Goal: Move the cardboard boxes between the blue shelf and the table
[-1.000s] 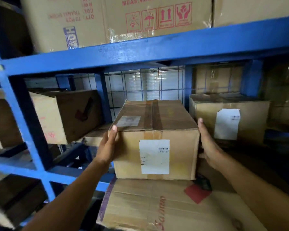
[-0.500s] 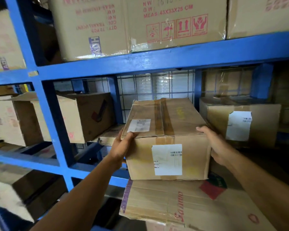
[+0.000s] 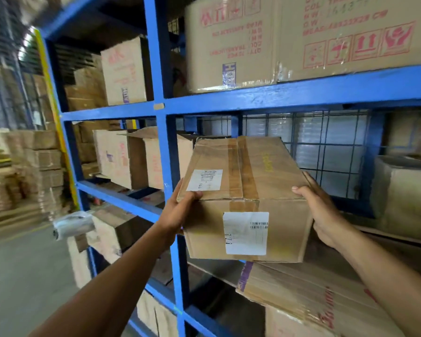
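Observation:
A taped brown cardboard box (image 3: 248, 186) with white labels on its top and front is held between my two hands at the front of the blue shelf (image 3: 301, 96). My left hand (image 3: 180, 210) grips its left front corner, thumb curled over the top edge. My right hand (image 3: 319, 210) grips the right side, thumb hooked on the top. The box is tilted, and its front bottom edge overhangs a flat printed carton (image 3: 314, 293) beneath it. No table is in view.
A blue upright post (image 3: 165, 152) stands just left of the box. Large cartons (image 3: 301, 40) fill the level above, another labelled box (image 3: 404, 193) sits at right, and more boxes (image 3: 131, 159) lie left. Wire mesh (image 3: 326, 147) backs the shelf. Grey floor (image 3: 22, 276) is at lower left.
Both hands shifted from flat on the box's sides to thumbs over its top edge. The box came forward and up off the carton, and my view swung left.

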Available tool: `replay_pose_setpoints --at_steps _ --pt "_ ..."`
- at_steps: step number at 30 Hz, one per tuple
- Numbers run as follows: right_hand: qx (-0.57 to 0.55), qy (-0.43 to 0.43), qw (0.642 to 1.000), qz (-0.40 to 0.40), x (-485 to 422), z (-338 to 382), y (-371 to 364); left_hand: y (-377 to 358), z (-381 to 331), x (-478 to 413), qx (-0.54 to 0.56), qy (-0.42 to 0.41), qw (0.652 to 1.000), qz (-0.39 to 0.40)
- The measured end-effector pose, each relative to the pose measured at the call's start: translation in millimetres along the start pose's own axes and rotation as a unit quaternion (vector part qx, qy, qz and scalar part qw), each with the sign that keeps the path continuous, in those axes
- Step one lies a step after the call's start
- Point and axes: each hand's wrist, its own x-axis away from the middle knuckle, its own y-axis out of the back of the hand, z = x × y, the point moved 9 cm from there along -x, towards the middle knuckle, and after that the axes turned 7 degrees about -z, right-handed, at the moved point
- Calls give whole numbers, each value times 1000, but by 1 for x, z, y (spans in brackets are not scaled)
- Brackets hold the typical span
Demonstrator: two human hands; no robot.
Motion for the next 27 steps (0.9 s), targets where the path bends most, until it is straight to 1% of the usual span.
replay_pose_setpoints --at_steps 5,8,11,12,14,17,18,20,22,25,27 --pt "-36 8 996 83 13 1 -18 27 -9 55 11 -7 997 -81" --pt "-48 -6 988 146 23 -2 -33 41 -15 101 -20 -16 992 -121" --pt "-68 2 973 220 47 2 -67 74 -12 158 -28 -9 976 -216" --pt "-74 4 969 237 58 3 -83 90 -9 180 -37 4 967 -252" --pt "-92 0 951 295 92 5 -125 127 -7 233 -68 27 945 -318" --pt "-113 -25 905 410 173 7 -203 194 -14 328 -113 58 902 -413" --pt "-122 -42 890 438 204 8 -229 215 -20 364 -128 72 884 -444" --pt "-145 -45 859 489 272 22 -275 252 -33 436 -157 89 847 -500" --pt "-151 -42 819 552 346 41 -319 280 -48 510 -167 90 807 -559" --pt "-148 -66 736 658 467 66 -373 324 -62 622 -185 102 728 -652" --pt "-164 -67 690 701 540 85 -402 351 -65 690 -205 126 682 -691"
